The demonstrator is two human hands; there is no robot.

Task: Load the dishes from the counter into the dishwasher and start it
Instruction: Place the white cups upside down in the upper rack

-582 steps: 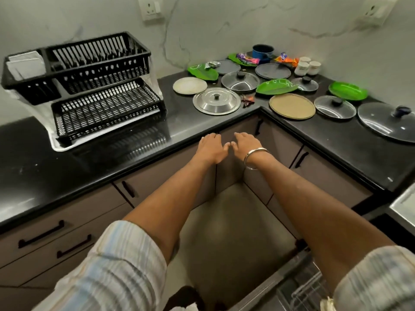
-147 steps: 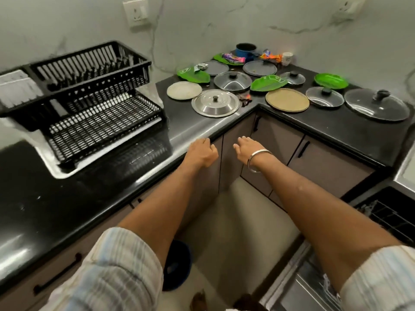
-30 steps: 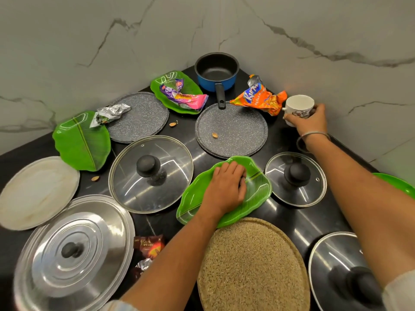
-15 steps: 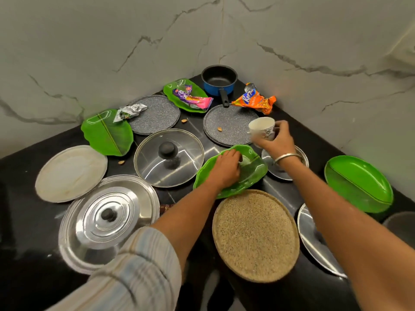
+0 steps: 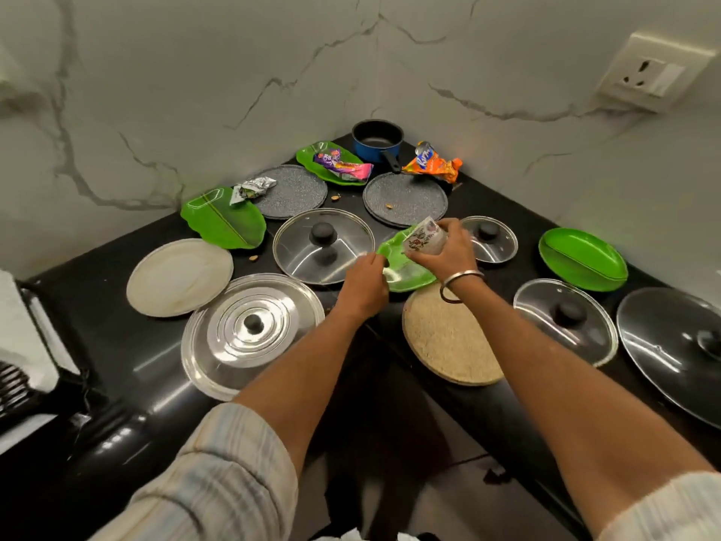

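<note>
The right hand (image 5: 444, 253) is gripping a tilted floral cup (image 5: 423, 239) over a green leaf plate (image 5: 405, 267), whose near edge the left hand (image 5: 364, 285) is pinching. Both are sitting at the inner corner of a black worktop (image 5: 128, 345) crowded with lids and plates, below marble walls (image 5: 195, 91) carrying a socket (image 5: 649, 76).

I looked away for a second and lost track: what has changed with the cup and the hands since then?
The right hand has carried the floral cup from the back of the counter, by the orange wrapper, to above the leaf-shaped green plate, tipping it over. The left hand has slid from the plate's middle to grip its left edge. The lids, pans and other plates lie as before.
</note>
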